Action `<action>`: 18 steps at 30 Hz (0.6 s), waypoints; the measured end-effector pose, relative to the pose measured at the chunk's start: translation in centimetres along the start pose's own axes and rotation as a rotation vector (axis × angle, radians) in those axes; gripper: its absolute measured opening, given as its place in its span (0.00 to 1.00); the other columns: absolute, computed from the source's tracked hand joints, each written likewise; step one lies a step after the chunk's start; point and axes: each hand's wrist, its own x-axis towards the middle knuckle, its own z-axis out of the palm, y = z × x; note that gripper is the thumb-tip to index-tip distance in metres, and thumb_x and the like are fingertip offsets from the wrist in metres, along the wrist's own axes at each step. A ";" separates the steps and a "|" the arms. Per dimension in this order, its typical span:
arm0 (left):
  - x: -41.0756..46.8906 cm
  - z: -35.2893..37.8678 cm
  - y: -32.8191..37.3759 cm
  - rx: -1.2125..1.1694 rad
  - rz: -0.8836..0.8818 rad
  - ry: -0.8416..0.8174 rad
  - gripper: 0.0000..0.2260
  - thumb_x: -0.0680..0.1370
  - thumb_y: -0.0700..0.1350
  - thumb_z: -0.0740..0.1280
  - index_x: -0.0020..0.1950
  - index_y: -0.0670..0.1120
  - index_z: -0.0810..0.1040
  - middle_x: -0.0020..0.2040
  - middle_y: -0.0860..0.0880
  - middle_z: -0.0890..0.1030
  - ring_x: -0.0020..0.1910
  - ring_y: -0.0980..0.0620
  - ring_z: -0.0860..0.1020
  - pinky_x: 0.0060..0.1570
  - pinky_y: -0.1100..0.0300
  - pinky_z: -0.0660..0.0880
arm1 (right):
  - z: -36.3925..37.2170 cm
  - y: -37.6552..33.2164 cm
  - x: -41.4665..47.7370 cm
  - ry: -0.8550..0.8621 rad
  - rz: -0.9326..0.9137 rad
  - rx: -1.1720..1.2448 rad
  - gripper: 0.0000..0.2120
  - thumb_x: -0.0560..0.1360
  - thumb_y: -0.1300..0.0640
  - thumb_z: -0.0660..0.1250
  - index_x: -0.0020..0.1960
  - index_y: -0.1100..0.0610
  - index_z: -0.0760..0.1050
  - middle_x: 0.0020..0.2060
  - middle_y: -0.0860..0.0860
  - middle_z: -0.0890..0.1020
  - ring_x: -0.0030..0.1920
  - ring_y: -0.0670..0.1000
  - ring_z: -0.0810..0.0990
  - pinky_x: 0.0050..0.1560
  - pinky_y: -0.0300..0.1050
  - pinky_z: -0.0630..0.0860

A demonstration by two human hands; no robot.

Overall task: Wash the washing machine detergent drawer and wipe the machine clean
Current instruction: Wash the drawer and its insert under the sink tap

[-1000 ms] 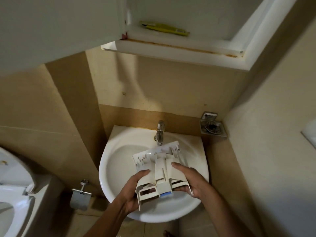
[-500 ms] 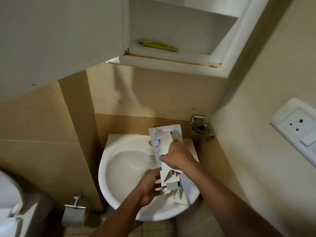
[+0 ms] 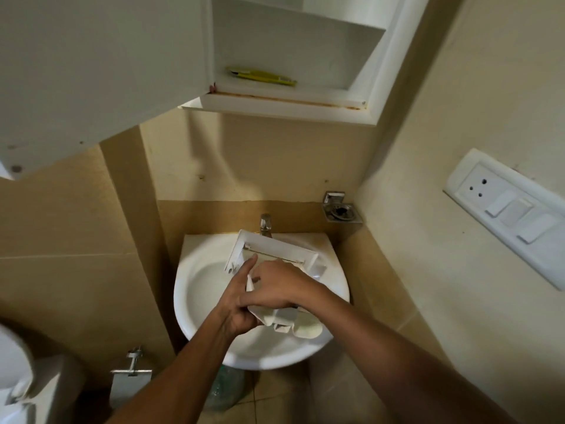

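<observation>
Head view: white plastic detergent drawer (image 3: 275,249) held over the sink (image 3: 201,289), long front panel just below the tap (image 3: 265,224), moulded compartments at the near end. Left hand (image 3: 237,310) grips the near end, index finger straight. Right hand (image 3: 281,286) fingers curl over the middle, gripping.

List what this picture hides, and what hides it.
Head view:
Compartments of the detergent drawer: covered by the left hand and right hand.
Spout of the tap, any running water: behind the drawer.
Drain of the sink: under drawer and hands.
Most of the toilet: cut by the left edge.
The yellow item in the cabinet: too small to identify.
</observation>
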 end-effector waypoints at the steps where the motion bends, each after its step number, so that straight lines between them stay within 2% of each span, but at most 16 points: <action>1: -0.6 -0.1 -0.1 0.001 -0.026 -0.027 0.11 0.83 0.43 0.57 0.53 0.45 0.79 0.38 0.44 0.85 0.38 0.45 0.83 0.43 0.49 0.80 | 0.2 0.9 -0.3 0.034 0.001 0.128 0.20 0.69 0.41 0.70 0.47 0.58 0.82 0.41 0.54 0.82 0.46 0.54 0.82 0.42 0.50 0.78; 2: -1.1 -0.1 -0.2 0.010 -0.059 -0.044 0.11 0.80 0.45 0.61 0.53 0.42 0.80 0.41 0.41 0.84 0.40 0.42 0.83 0.44 0.49 0.80 | 0.3 2.0 -0.4 0.125 0.018 0.238 0.18 0.70 0.41 0.70 0.47 0.55 0.84 0.43 0.52 0.84 0.47 0.52 0.82 0.47 0.50 0.80; 4: -1.9 -0.5 -0.3 -0.012 -0.102 -0.038 0.16 0.74 0.47 0.64 0.56 0.40 0.79 0.46 0.36 0.83 0.44 0.37 0.81 0.47 0.47 0.78 | 0.7 5.5 0.0 0.397 0.141 0.333 0.13 0.72 0.44 0.69 0.46 0.54 0.83 0.46 0.49 0.85 0.46 0.49 0.82 0.51 0.50 0.80; 5: -2.1 -0.6 -0.3 -0.035 -0.111 -0.040 0.18 0.72 0.48 0.63 0.58 0.40 0.78 0.48 0.36 0.82 0.46 0.36 0.81 0.48 0.47 0.78 | 0.9 7.8 0.3 0.478 0.239 0.330 0.12 0.73 0.46 0.68 0.48 0.54 0.81 0.47 0.49 0.84 0.47 0.50 0.82 0.51 0.50 0.80; 6: -2.3 -0.6 -0.2 -0.047 -0.108 -0.050 0.19 0.72 0.48 0.62 0.60 0.41 0.78 0.49 0.36 0.82 0.48 0.36 0.80 0.49 0.47 0.78 | 1.1 9.9 0.4 0.479 0.341 0.352 0.14 0.73 0.45 0.68 0.50 0.55 0.79 0.49 0.51 0.84 0.48 0.52 0.81 0.51 0.49 0.80; 7: -2.6 -0.6 -0.2 -0.057 -0.094 -0.057 0.19 0.72 0.47 0.61 0.60 0.41 0.77 0.50 0.36 0.82 0.48 0.36 0.81 0.48 0.47 0.79 | 1.3 11.8 0.4 0.397 0.447 0.435 0.19 0.73 0.43 0.69 0.55 0.56 0.77 0.52 0.53 0.82 0.51 0.54 0.81 0.50 0.49 0.79; 9: -2.8 -0.4 0.3 -0.031 -0.063 -0.060 0.19 0.72 0.46 0.59 0.60 0.42 0.77 0.49 0.36 0.82 0.47 0.36 0.81 0.46 0.48 0.80 | 1.8 14.2 0.5 0.119 0.576 0.801 0.29 0.71 0.38 0.71 0.62 0.58 0.73 0.57 0.54 0.79 0.57 0.60 0.80 0.53 0.54 0.78; 10: -3.0 0.0 0.6 0.000 -0.049 -0.053 0.19 0.72 0.45 0.59 0.60 0.42 0.77 0.50 0.36 0.82 0.47 0.36 0.81 0.47 0.47 0.79 | 1.8 14.8 0.4 0.007 0.552 0.986 0.31 0.71 0.37 0.72 0.63 0.58 0.74 0.58 0.56 0.80 0.58 0.61 0.80 0.57 0.59 0.78; 12: -3.7 0.6 1.1 0.058 -0.033 -0.055 0.20 0.70 0.44 0.61 0.60 0.42 0.77 0.50 0.37 0.81 0.49 0.36 0.80 0.51 0.46 0.76 | 1.5 15.2 0.9 -0.076 0.421 1.179 0.28 0.71 0.36 0.71 0.63 0.53 0.77 0.58 0.58 0.82 0.59 0.61 0.81 0.61 0.65 0.76; 15: -5.3 2.1 2.3 0.145 -0.016 -0.053 0.19 0.70 0.43 0.59 0.59 0.42 0.77 0.48 0.38 0.81 0.46 0.38 0.81 0.49 0.48 0.76 | -0.5 13.7 1.4 -0.036 0.340 1.002 0.31 0.70 0.29 0.67 0.65 0.47 0.75 0.67 0.51 0.78 0.67 0.57 0.76 0.70 0.63 0.67; 16: -5.8 2.9 2.9 0.167 0.011 -0.056 0.19 0.71 0.43 0.58 0.59 0.42 0.77 0.47 0.38 0.82 0.44 0.38 0.82 0.47 0.49 0.79 | -1.6 12.8 1.2 0.013 0.298 0.915 0.28 0.73 0.32 0.65 0.67 0.48 0.72 0.69 0.50 0.76 0.68 0.56 0.74 0.71 0.61 0.67; 17: -6.4 3.9 3.6 0.209 0.037 -0.030 0.17 0.73 0.42 0.56 0.57 0.41 0.77 0.46 0.39 0.82 0.43 0.39 0.83 0.44 0.50 0.80 | -2.8 12.0 0.9 0.081 0.249 0.839 0.23 0.78 0.38 0.63 0.68 0.50 0.71 0.67 0.50 0.76 0.66 0.55 0.76 0.69 0.58 0.70; 18: -6.9 4.8 4.5 0.270 0.072 0.008 0.15 0.74 0.42 0.56 0.55 0.41 0.78 0.44 0.40 0.83 0.40 0.41 0.83 0.42 0.52 0.80 | -4.1 11.4 0.7 0.150 0.193 0.770 0.16 0.81 0.45 0.61 0.65 0.52 0.73 0.64 0.52 0.79 0.60 0.54 0.79 0.65 0.54 0.74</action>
